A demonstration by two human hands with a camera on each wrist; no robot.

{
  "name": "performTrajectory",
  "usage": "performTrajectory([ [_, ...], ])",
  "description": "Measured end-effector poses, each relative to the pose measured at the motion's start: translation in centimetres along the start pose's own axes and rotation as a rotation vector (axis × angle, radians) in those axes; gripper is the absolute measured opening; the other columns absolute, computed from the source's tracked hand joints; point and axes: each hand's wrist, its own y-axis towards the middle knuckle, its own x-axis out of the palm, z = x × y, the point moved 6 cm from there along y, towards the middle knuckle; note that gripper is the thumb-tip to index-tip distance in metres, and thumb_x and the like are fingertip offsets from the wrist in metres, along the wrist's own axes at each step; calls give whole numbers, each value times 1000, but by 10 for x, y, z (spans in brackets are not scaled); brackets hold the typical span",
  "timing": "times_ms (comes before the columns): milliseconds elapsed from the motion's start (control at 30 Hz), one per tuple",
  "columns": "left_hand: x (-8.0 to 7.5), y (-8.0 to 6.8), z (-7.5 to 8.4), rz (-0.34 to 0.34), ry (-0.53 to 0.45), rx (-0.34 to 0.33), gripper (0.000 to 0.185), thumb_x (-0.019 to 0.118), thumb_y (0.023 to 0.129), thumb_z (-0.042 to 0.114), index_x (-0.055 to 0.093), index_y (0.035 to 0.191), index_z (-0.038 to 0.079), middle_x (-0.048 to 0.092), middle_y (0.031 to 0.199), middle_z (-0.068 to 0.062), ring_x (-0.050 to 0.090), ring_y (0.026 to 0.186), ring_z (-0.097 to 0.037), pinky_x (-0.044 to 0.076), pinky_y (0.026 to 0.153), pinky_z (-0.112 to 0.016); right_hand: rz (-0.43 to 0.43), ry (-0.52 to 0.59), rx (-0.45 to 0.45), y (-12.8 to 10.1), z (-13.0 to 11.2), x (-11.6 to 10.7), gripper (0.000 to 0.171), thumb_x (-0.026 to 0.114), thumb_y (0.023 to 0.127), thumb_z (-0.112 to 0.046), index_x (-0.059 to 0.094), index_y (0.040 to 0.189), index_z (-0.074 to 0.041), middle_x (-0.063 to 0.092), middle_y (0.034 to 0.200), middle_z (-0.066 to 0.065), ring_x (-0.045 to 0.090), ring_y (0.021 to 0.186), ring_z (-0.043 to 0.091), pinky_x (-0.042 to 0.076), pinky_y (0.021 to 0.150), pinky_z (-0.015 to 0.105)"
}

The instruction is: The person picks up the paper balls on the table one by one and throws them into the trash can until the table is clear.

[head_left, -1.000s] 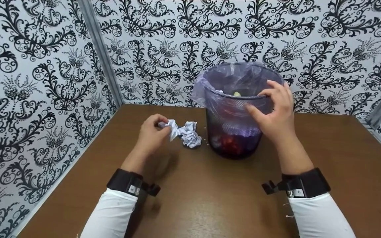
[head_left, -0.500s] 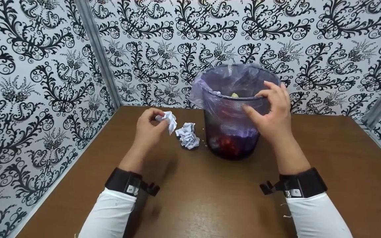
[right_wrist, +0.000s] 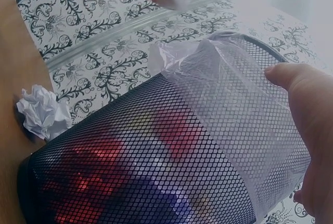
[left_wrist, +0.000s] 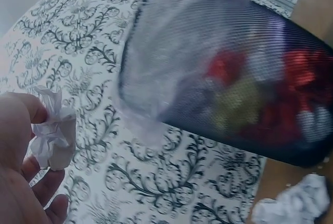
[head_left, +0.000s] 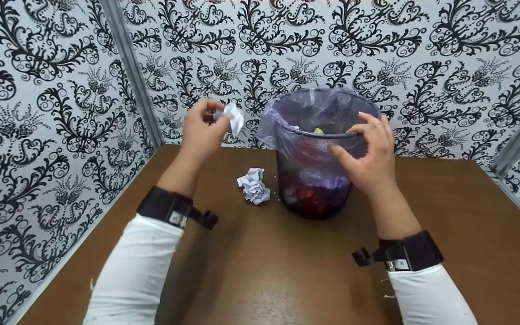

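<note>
Patterned wallpaper closes in the brown table, where the right hand curls round the rim of the mesh bin, steadying it. The left hand pinches a crumpled paper ball raised beside the bin; it looks best carried fully over the liner's opening before the fingers loosen, while a second paper wad lies on the table by the bin's base.

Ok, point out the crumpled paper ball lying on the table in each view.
Head: paper ball on the table, just left of the bin's base.
Left wrist: bottom right corner, below the bin.
Right wrist: left edge, mid-height, beside the bin's lower end.
Shared landmark: the black mesh bin with its plastic liner.
</note>
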Motion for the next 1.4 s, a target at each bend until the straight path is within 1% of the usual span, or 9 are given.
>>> performTrajectory([
  [133, 4, 15, 26, -14, -3, -11, 19, 68, 88, 18, 57, 104, 12, 61, 100, -9, 60, 88, -23, 55, 71, -31, -7, 1, 13, 0, 0, 1, 41, 79, 74, -44, 61, 97, -16, 50, 142, 1, 24, 144, 29, 4, 119, 43],
  [267, 16, 24, 51, -22, -26, -3, 18, 65, 90, 16, 56, 104, 12, 60, 102, -9, 59, 87, -22, 54, 70, -31, -4, 1, 16, 0, 0, 0, 41, 79, 74, -43, 61, 97, -15, 50, 142, 0, 24, 144, 29, 4, 119, 44],
  [467, 39, 27, 83, -31, -103, 7, 17, 65, 90, 11, 54, 103, 9, 58, 104, -10, 59, 90, -22, 55, 74, -30, 7, 1, -5, -1, -1, 0, 39, 80, 74, -41, 62, 96, -15, 52, 140, 0, 27, 143, 29, 4, 119, 41],
  [600, 58, 28, 95, -55, -110, 27, 16, 64, 90, 11, 54, 102, 9, 57, 103, -8, 59, 87, -20, 55, 73, -30, 26, 9, -21, -1, -2, -1, 38, 80, 73, -38, 62, 95, -13, 54, 138, 1, 32, 140, 27, 5, 119, 36],
  [800, 82, 29, 93, -92, -17, 84, 18, 67, 90, 18, 54, 100, 13, 55, 105, -3, 56, 91, -16, 53, 70, -25, 20, 13, -19, -1, -3, -1, 39, 80, 74, -40, 62, 95, -13, 53, 138, 0, 31, 140, 27, 4, 119, 37],
  [1100, 120, 23, 74, -157, 168, 129, 19, 67, 91, 20, 52, 99, 13, 50, 108, -1, 57, 90, -13, 52, 67, -17, 18, 9, -13, -2, -2, 0, 41, 79, 74, -42, 61, 97, -14, 52, 139, 0, 28, 142, 28, 4, 119, 39],
  [1167, 125, 23, 70, -163, 233, 132, 20, 68, 90, 24, 52, 99, 16, 50, 110, 1, 56, 89, -12, 52, 68, -18, 20, 8, -21, -1, -3, 0, 41, 79, 74, -42, 61, 97, -14, 52, 139, 1, 29, 141, 28, 4, 119, 39],
  [1233, 127, 22, 66, -157, 327, 141, 22, 69, 89, 30, 52, 98, 20, 52, 108, 4, 54, 90, -10, 49, 74, -21, 23, 8, -30, -1, -3, 0, 41, 79, 74, -42, 61, 97, -13, 53, 139, 1, 30, 141, 29, 5, 119, 39],
  [1400, 128, 22, 58, -125, 494, 131, 23, 71, 84, 41, 54, 92, 28, 53, 97, 10, 50, 88, -8, 38, 85, -33, 34, 8, -55, -1, -4, 0, 41, 79, 74, -42, 61, 97, -12, 53, 137, 1, 34, 138, 28, 5, 119, 38],
])
